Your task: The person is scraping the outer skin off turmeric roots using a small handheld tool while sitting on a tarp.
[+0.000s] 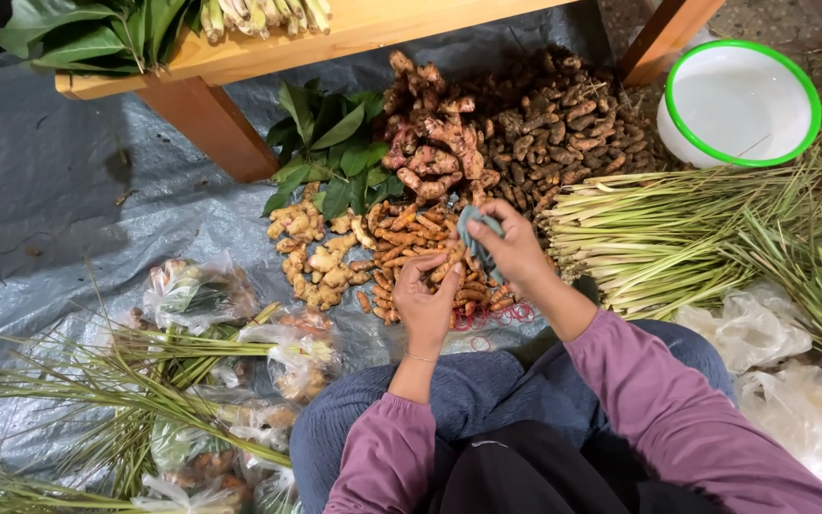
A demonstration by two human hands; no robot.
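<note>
On the grey ground sheet (68, 190), near to far:
Left hand (423, 303): grip pinched together on an orange turmeric piece (444, 270), lifted off the turmeric heap (411, 252).
Right hand (516, 249): grip clamped on a folded grey-blue cloth (480, 236), touching the root, likely for wiping.
Beside the heap: pale ginger (311, 257), red rubber bands (497, 314).
Right: lemongrass bundles (658, 233), laid parallel.
Beyond: pinkish galangal (435, 143), dark rhizomes (563, 119), green leaves (330, 152).
Farthest: white green-rimmed basin (742, 105), wooden tabletop (373, 24).

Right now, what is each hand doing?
Left hand: closed on a turmeric root.
Right hand: closed on a grey cloth.
</note>
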